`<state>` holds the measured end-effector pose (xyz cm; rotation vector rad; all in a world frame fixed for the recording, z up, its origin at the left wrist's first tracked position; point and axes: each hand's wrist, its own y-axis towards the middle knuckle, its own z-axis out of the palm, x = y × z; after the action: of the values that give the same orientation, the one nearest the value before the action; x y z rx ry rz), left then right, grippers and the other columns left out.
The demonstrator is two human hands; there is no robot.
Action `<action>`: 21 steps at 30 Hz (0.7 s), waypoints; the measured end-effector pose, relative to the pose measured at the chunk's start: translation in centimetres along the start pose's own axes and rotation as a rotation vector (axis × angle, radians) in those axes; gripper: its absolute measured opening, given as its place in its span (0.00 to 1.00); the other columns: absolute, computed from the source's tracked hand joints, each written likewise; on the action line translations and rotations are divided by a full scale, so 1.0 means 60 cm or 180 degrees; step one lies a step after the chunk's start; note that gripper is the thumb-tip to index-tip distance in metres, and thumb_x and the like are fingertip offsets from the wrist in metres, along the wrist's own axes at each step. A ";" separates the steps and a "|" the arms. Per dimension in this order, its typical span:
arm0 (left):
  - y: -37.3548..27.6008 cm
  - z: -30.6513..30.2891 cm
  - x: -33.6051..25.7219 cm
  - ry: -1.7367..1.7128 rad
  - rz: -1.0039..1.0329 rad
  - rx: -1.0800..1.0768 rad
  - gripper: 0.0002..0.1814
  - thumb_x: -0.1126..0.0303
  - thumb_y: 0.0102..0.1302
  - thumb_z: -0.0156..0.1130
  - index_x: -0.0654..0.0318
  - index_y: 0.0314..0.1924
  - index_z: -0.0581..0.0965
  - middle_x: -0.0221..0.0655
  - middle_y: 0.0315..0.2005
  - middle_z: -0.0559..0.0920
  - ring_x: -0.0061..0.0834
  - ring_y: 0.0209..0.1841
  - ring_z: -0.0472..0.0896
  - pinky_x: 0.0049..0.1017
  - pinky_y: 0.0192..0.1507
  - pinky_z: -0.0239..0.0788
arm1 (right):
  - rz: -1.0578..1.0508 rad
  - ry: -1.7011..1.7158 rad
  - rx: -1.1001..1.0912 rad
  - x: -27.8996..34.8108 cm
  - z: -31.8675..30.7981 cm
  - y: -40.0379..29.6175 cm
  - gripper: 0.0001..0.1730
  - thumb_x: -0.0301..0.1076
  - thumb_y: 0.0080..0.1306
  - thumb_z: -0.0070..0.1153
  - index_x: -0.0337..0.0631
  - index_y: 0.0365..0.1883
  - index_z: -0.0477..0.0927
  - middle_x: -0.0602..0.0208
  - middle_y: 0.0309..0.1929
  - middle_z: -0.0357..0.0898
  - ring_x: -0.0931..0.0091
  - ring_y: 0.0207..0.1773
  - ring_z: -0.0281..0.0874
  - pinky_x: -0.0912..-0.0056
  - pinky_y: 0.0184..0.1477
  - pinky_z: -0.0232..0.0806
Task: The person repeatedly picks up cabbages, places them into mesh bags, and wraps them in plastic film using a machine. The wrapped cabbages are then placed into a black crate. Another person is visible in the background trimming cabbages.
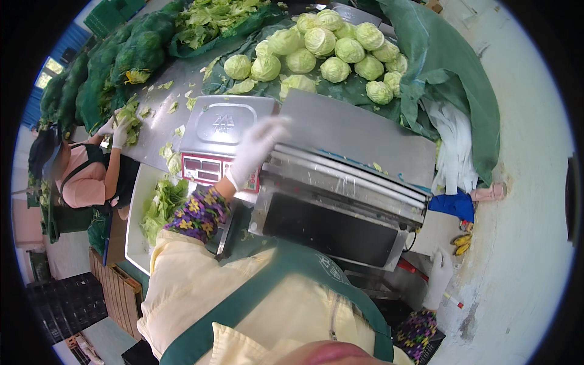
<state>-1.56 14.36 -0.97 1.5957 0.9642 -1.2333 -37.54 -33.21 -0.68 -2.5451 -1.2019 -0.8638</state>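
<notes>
My left hand point(262, 143), in a white glove and blurred, reaches over the right side of a steel-topped weighing scale point(223, 121) with a red-framed display panel. Its fingers stretch toward the steel top plate of a film wrapping machine point(356, 132), and I see nothing in them. Rollers with clear film and a dark heating pad point(328, 228) make up the machine's near side. Off to the right, beyond the machine's corner, is my gloved right hand point(439, 276), near a red handle-like object point(406, 265). Whether those fingers hold anything is unclear.
Trimmed cabbages point(319, 41) are heaped on green cloth behind the machine. A white bin point(137, 219) with loose leaves stands left. A co-worker point(91, 171) handles leaves beside filled green net sacks point(141, 50). White strips point(451, 146) and bananas point(461, 244) lie right.
</notes>
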 end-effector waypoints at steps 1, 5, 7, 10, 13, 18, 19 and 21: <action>0.043 -0.039 0.036 -0.0299 -0.0166 -0.0316 0.16 0.66 0.72 0.61 0.67 0.55 0.80 0.33 0.48 0.84 0.22 0.48 0.81 0.24 0.54 0.72 | -0.0195 -0.0201 0.0007 0.000 0.014 0.037 0.13 0.30 0.72 0.53 0.33 0.50 0.82 0.57 0.46 0.85 0.72 0.47 0.81 0.72 0.52 0.71; 0.174 -0.102 0.088 -0.0746 -0.0609 -0.0851 0.15 0.65 0.74 0.59 0.68 0.52 0.81 0.35 0.45 0.85 0.21 0.43 0.81 0.23 0.50 0.72 | -0.0958 0.0001 0.0027 0.065 0.053 0.226 0.12 0.32 0.72 0.54 0.33 0.47 0.82 0.58 0.39 0.84 0.71 0.42 0.80 0.69 0.47 0.70; 0.213 -0.093 0.086 -0.0371 -0.0581 -0.0764 0.15 0.64 0.75 0.58 0.67 0.53 0.80 0.33 0.45 0.84 0.20 0.41 0.81 0.24 0.49 0.72 | -0.0655 -0.0322 0.0151 0.120 0.076 0.325 0.13 0.33 0.71 0.55 0.34 0.47 0.82 0.57 0.40 0.84 0.69 0.42 0.80 0.66 0.47 0.70; 0.242 -0.037 0.043 -0.0351 -0.0388 -0.0478 0.16 0.63 0.76 0.56 0.66 0.55 0.80 0.32 0.46 0.84 0.20 0.43 0.80 0.23 0.51 0.70 | -0.1215 -0.0386 -0.0168 0.187 0.147 0.474 0.15 0.33 0.67 0.56 0.38 0.51 0.81 0.50 0.47 0.82 0.59 0.54 0.79 0.61 0.57 0.68; 0.224 0.024 -0.037 -0.0287 -0.0315 -0.0080 0.17 0.64 0.76 0.54 0.67 0.56 0.79 0.32 0.47 0.83 0.21 0.46 0.79 0.23 0.53 0.69 | -0.1762 -0.1440 0.0179 0.165 0.191 0.618 0.27 0.35 0.69 0.54 0.42 0.66 0.70 0.49 0.55 0.79 0.61 0.52 0.80 0.59 0.52 0.71; 0.163 0.070 -0.067 -0.0042 -0.0410 0.0142 0.14 0.69 0.77 0.53 0.69 0.56 0.78 0.34 0.49 0.83 0.22 0.47 0.80 0.25 0.56 0.69 | -0.1459 -0.1975 -0.0258 0.055 0.228 0.704 0.20 0.41 0.71 0.51 0.41 0.57 0.78 0.48 0.50 0.81 0.60 0.47 0.80 0.58 0.49 0.71; 0.144 0.069 -0.072 0.0111 -0.0359 0.0138 0.14 0.70 0.77 0.54 0.69 0.56 0.78 0.34 0.48 0.84 0.22 0.47 0.80 0.24 0.55 0.70 | -0.1603 -0.1972 -0.0248 0.080 0.230 0.691 0.19 0.42 0.72 0.51 0.41 0.55 0.79 0.48 0.49 0.82 0.59 0.47 0.80 0.58 0.49 0.71; 0.110 0.073 -0.094 0.0358 -0.0375 0.0157 0.14 0.70 0.76 0.55 0.68 0.56 0.78 0.34 0.47 0.84 0.22 0.47 0.81 0.24 0.54 0.71 | -0.1893 -0.1145 -0.0127 0.177 0.167 0.615 0.19 0.43 0.73 0.50 0.40 0.53 0.80 0.52 0.44 0.83 0.62 0.45 0.81 0.62 0.48 0.70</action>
<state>2.15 7.77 5.14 1.6819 1.1201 -1.2666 -0.11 -46.31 -0.16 -2.4647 -2.1350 -0.5287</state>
